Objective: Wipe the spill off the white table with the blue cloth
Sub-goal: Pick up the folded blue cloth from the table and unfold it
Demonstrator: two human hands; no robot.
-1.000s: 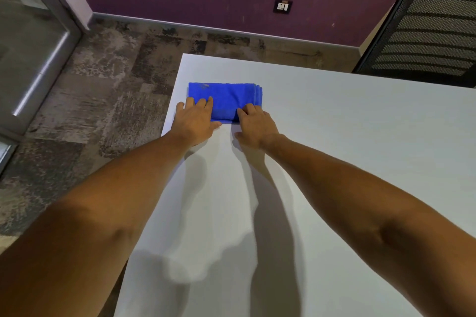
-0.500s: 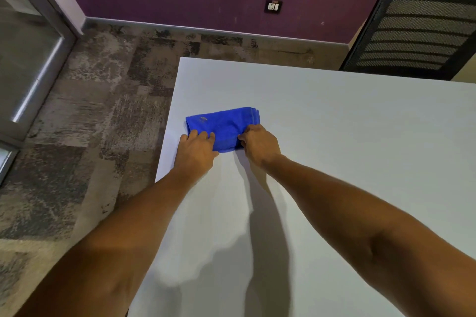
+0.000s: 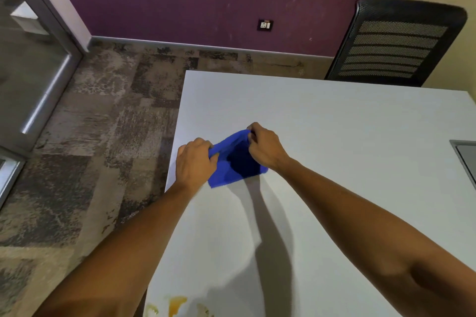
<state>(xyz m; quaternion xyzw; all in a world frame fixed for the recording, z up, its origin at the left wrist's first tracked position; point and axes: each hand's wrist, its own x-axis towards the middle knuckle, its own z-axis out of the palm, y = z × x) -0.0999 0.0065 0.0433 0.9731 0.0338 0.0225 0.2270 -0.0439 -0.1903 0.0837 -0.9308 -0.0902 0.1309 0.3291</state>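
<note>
The blue cloth (image 3: pixel 235 159) is lifted a little off the white table (image 3: pixel 334 136) near its left edge, hanging between both hands. My left hand (image 3: pixel 194 161) pinches its left end and my right hand (image 3: pixel 265 148) pinches its upper right corner. An orange-brown spill (image 3: pixel 176 306) lies on the table at the bottom edge of the view, close to me and partly cut off. The cloth's lower edge sags toward the tabletop.
A black mesh office chair (image 3: pixel 396 41) stands behind the table's far right corner. A grey flat object (image 3: pixel 466 154) pokes in at the right edge of the table. Patterned carpet and a glass door (image 3: pixel 28 64) lie to the left.
Both hands have gripped the folded cloth, pulled it back toward me and raised it off the table. The view has tilted down, bringing the spill into sight.
</note>
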